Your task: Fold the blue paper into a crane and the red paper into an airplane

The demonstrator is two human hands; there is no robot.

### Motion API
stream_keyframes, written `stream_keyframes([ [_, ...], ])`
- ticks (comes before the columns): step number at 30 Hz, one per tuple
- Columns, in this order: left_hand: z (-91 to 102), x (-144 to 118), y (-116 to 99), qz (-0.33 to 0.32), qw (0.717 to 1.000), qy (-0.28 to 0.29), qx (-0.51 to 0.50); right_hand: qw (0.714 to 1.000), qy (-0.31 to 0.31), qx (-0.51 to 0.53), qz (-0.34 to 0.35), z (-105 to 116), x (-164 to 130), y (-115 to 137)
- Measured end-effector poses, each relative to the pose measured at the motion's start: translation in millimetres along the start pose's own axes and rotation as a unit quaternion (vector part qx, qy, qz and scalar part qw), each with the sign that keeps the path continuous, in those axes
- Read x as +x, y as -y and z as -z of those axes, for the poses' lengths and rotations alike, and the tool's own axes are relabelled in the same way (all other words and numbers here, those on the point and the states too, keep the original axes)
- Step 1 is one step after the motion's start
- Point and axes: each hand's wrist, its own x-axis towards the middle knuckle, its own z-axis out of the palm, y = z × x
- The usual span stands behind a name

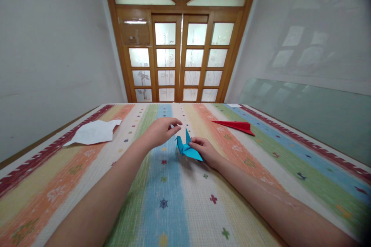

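Note:
A blue origami crane (pixel 188 152) is held low over the middle of the striped cloth, one wing pointing up and the other spread toward me. My right hand (pixel 205 150) pinches it from the right side, thumb and fingers closed on the paper. Just left of the crane and slightly farther away, my left hand (pixel 162 129) hovers with its fingers bent and the thumb apart from them. A small bluish patch shows between those fingers; I cannot tell whether it is paper or cloth.
On the left lies a creased white sheet (pixel 94 131). A red folded paper plane (pixel 236 126) rests on the right. The striped tablecloth (pixel 164 216) covers the table, with walls at both sides and wooden glazed doors (pixel 181 58) beyond.

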Motion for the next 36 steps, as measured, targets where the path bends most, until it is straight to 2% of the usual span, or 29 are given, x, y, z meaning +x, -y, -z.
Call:
stream_keyframes([
  [3, 1.3, 1.0, 10.6, 0.008, 1.000, -0.004, -0.020, 0.999, -0.012, 0.029, -0.018, 2.3, 0.4, 2.9],
  [7, -2.8, 0.4, 18.6, 0.003, 0.998, 0.045, -0.048, 0.998, -0.007, 0.053, -0.035, 4.7, -0.3, 6.4],
  [11, -8.8, -0.3, 16.7, -0.009, 0.995, 0.073, -0.061, 0.997, -0.002, 0.063, -0.040, 5.9, -0.4, 4.8],
  [25, -10.7, -2.1, 5.2, -0.037, 0.994, 0.069, -0.080, 0.993, 0.083, 0.073, -0.033, 10.2, -2.9, 8.0],
  [36, -14.5, -1.8, 5.5, -0.053, 0.993, 0.072, -0.078, 0.992, 0.104, 0.054, -0.039, 12.3, -2.3, 5.1],
])
